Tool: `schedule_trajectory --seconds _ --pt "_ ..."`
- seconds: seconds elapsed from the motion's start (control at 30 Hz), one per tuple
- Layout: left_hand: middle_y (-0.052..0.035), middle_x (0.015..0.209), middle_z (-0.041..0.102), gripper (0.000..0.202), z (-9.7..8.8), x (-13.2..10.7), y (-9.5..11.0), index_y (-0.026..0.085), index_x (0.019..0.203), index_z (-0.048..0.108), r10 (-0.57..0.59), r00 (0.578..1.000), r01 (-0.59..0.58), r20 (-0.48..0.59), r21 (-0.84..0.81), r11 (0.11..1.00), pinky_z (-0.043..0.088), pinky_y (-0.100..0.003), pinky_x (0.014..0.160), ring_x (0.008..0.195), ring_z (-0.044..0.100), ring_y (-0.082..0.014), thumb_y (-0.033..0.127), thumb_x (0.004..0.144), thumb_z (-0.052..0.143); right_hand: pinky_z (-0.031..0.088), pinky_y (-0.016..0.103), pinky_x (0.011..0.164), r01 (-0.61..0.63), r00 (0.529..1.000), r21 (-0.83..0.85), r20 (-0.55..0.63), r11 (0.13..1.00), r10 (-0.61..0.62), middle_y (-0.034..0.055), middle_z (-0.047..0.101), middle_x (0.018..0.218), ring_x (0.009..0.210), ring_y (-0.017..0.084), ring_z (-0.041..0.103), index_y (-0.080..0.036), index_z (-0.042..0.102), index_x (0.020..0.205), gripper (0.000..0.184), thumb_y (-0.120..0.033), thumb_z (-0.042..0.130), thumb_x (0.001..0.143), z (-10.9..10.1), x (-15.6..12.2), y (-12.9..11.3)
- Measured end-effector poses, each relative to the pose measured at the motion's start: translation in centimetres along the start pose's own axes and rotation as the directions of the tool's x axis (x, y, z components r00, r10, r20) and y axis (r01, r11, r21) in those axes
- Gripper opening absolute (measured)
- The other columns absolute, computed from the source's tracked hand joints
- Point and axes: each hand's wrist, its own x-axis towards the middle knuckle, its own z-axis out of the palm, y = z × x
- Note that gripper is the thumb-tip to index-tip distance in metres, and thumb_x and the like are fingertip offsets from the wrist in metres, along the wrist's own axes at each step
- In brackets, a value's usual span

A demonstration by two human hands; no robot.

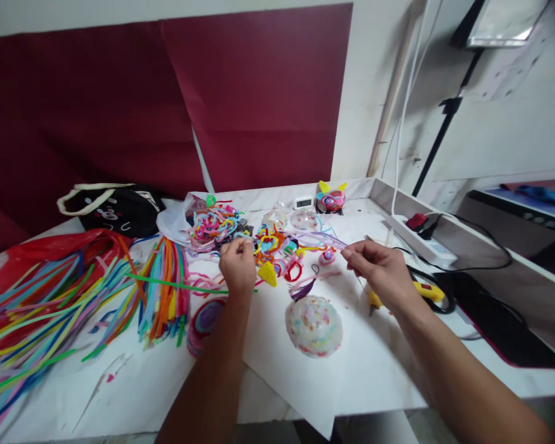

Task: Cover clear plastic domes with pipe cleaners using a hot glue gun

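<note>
My right hand (378,266) is closed in a pinch on the end of a thin purple pipe cleaner (321,235), which stretches left over the pile. My left hand (238,264) is curled shut beside the heap of bent pipe cleaners; what its fingertips hold, if anything, I cannot make out. Between and below the hands, a translucent dome with coloured specks (314,327) rests on white paper (277,357). Just above it lies a purple feathery piece (303,290). A yellow fuzzy triangle (267,274) and a red loop (294,271) lie near my left hand.
Bundled straight pipe cleaners (166,290) spread across the left. A yellow glue gun (428,291) lies beside my right forearm, near a black phone-like slab (494,320) and power strip (425,239). Behind stand a yellow-eared ball (332,198), small clock (304,202) and black bag (115,213).
</note>
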Motion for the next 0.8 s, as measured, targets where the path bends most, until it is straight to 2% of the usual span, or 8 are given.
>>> schedule_trajectory --seconds 0.13,0.23,0.37,0.43,0.5,0.63,0.7,0.8 --pt "0.006 0.065 0.044 0.018 -0.8 0.5 0.3 0.02 0.081 0.058 -0.054 0.993 0.056 -0.104 0.014 0.998 0.044 -0.028 0.068 0.062 0.048 -0.0136 0.022 0.068 0.07 0.036 0.023 0.052 0.019 1.0 -0.013 -0.009 1.0 -0.019 -0.0005 0.061 0.059 0.054 0.01 0.047 -0.015 0.07 0.076 0.037 -0.051 0.077 0.071 -0.4 -0.2 0.0" --pt "0.0046 0.07 0.044 0.018 -1.1 0.4 1.1 0.019 0.084 0.06 -0.024 0.995 0.022 -0.095 -0.015 1.0 0.044 -0.029 0.074 0.067 0.049 -0.014 0.022 0.069 0.07 0.035 0.023 0.052 0.02 1.0 -0.006 -0.005 1.0 -0.02 -0.0008 0.061 0.059 0.054 0.01 0.046 -0.016 0.071 0.077 0.035 -0.05 0.077 0.072 -0.4 -0.4 -0.1" --pt "-0.0028 0.091 0.062 0.021 -1.0 -0.8 3.3 0.019 0.094 0.069 0.103 0.985 -0.081 0.14 -0.155 0.985 0.05 -0.029 0.074 0.075 0.059 -0.0149 0.033 0.083 0.057 0.035 0.023 0.05 -0.027 0.999 0.039 0.041 0.999 0.026 -0.0005 0.061 0.059 0.053 0.01 0.047 -0.016 0.071 0.077 0.036 -0.051 0.079 0.07 -0.2 -0.7 -0.3" --pt "-0.0057 0.108 0.067 0.029 -1.0 -1.6 4.4 0.021 0.102 0.071 0.187 0.94 -0.112 0.286 -0.258 0.96 0.051 -0.03 0.085 0.095 0.064 -0.019 0.038 0.088 0.053 0.036 0.023 0.05 -0.046 0.996 0.059 0.077 0.997 0.042 -0.0002 0.061 0.058 0.053 0.01 0.047 -0.016 0.072 0.077 0.037 -0.051 0.08 0.068 -0.1 -0.8 -0.4" --pt "-0.0075 0.112 0.069 0.033 -1.0 -2.2 5.0 0.02 0.105 0.071 0.211 0.869 -0.032 0.447 -0.376 0.926 0.048 -0.032 0.094 0.108 0.062 -0.0216 0.041 0.092 0.049 0.035 0.023 0.049 -0.046 0.994 0.07 0.102 0.996 0.038 -0.0001 0.06 0.058 0.052 0.011 0.046 -0.016 0.072 0.076 0.037 -0.051 0.081 0.066 0.0 -1.0 -0.6" --pt "-0.0051 0.08 0.07 0.032 -1.0 -2.9 4.9 0.019 0.087 0.07 0.158 0.775 0.135 0.611 -0.406 0.904 0.052 -0.03 0.079 0.082 0.066 -0.0185 0.044 0.092 0.051 0.034 0.024 0.048 -0.032 0.995 0.05 0.097 0.998 0.027 0.0002 0.059 0.056 0.052 0.011 0.045 -0.016 0.072 0.073 0.037 -0.051 0.081 0.066 0.0 -1.2 -1.1" --pt "-0.0008 0.064 0.062 0.031 -1.0 -3.0 4.7 0.018 0.08 0.066 0.164 0.759 0.138 0.63 -0.402 0.905 0.051 -0.027 0.067 0.065 0.061 -0.0147 0.045 0.09 0.053 0.034 0.024 0.048 -0.038 0.995 0.058 0.098 0.998 0.033 0.0002 0.059 0.057 0.052 0.011 0.046 -0.016 0.072 0.073 0.036 -0.05 0.08 0.068 0.0 -1.3 -1.2" --pt "0.0029 0.055 0.055 0.029 -1.1 -2.9 4.8 0.018 0.08 0.065 0.18 0.754 0.109 0.632 -0.391 0.914 0.044 -0.023 0.053 0.051 0.051 -0.0108 0.044 0.089 0.055 0.035 0.023 0.05 -0.07 0.992 0.123 0.111 0.99 0.057 0.0001 0.06 0.059 0.053 0.011 0.047 -0.017 0.071 0.076 0.031 -0.047 0.078 0.071 -0.2 -1.3 -1.0"
